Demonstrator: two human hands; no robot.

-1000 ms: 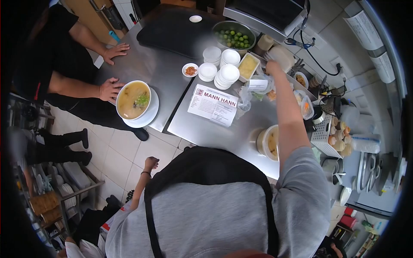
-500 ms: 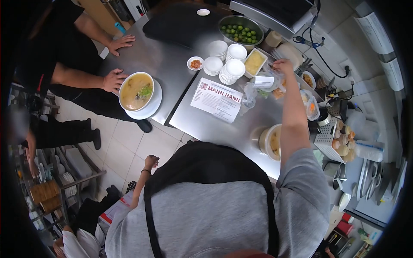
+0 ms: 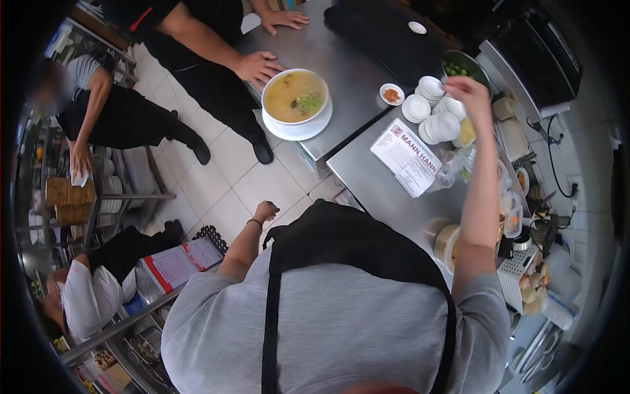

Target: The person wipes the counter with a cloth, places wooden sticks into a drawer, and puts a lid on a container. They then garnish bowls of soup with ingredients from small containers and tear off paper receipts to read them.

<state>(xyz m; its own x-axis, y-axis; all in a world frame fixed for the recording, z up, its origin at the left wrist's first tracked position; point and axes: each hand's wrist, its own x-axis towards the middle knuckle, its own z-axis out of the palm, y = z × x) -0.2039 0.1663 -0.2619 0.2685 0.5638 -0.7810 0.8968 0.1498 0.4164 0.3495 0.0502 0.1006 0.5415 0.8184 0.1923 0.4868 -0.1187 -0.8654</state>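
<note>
right hand [image 3: 472, 96]: fingers bent by saucers [image 3: 439, 127], hold unclear
left hand [image 3: 266, 211]: loosely curled, contents unclear
soup [image 3: 293, 98]: saucers' nine o'clock

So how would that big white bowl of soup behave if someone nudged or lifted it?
The bowl would probably feel heavy and slosh if jerked, since the soup looks close to the top. The bowl's evenly round outline suggests it is stiff. Pushed, it might slip on the plate beneath, as nothing visible fastens it.

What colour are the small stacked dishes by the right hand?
The stacked dishes are white, clearest in the head view.
</note>
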